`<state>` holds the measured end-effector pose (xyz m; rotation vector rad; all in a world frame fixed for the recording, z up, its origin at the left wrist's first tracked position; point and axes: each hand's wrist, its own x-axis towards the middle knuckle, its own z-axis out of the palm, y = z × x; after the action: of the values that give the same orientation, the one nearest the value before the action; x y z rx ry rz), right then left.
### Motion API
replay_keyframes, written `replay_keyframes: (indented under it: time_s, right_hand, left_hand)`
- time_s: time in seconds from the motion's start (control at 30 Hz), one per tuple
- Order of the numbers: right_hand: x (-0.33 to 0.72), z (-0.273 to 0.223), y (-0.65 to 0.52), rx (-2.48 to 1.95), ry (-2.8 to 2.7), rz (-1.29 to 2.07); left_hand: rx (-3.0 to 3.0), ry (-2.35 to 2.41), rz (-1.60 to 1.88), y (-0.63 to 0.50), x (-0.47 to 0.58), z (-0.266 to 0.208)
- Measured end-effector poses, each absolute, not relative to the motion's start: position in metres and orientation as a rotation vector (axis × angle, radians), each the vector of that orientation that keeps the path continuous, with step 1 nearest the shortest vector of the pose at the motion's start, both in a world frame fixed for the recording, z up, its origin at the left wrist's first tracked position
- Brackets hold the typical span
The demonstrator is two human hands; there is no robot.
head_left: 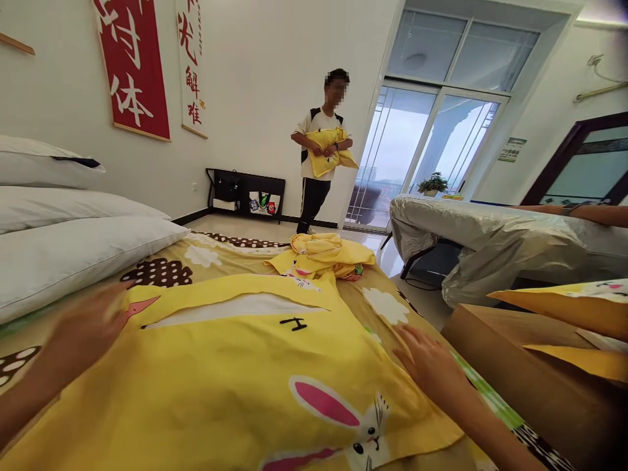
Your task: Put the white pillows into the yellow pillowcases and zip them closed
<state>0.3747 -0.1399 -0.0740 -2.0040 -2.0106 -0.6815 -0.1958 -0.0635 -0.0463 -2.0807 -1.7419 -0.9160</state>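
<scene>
A yellow pillowcase [210, 379] printed with a white rabbit lies spread before me on the patterned bed sheet [216, 243]. Along its far side a slit gapes, and something white [235, 309] shows inside. My left hand [91, 320] is at the far left corner of the pillowcase, smeared by motion, so its grip is unclear. At the right edge, my right hand [428, 361] has its fingers stretched out over the sheet beside the fabric. Just beyond lies a crumpled heap of yellow fabric [326, 254].
White pillows [73, 252] are stacked at left. A cardboard box [490, 347] with yellow fabric stands at right. Behind it is a plastic-covered table [490, 219], with another person's arm [593, 214] over it. A person [314, 157] holding yellow fabric stands near a black bench [245, 190].
</scene>
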Motion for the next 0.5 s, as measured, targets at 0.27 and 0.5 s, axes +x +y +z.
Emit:
replay_keyframes:
  time_s: [0.27, 0.5]
  right_hand:
    - [0.229, -0.105, -0.077, -1.731, -2.267, -0.100]
    - [0.325, -0.155, -0.128, -1.791, -2.263, -0.113]
  left_hand:
    - [-2.981, -1.362, -0.453, -0.048, -0.013, -0.087]
    - [-2.933, -1.440, -0.540, -0.067, -0.069, -0.100]
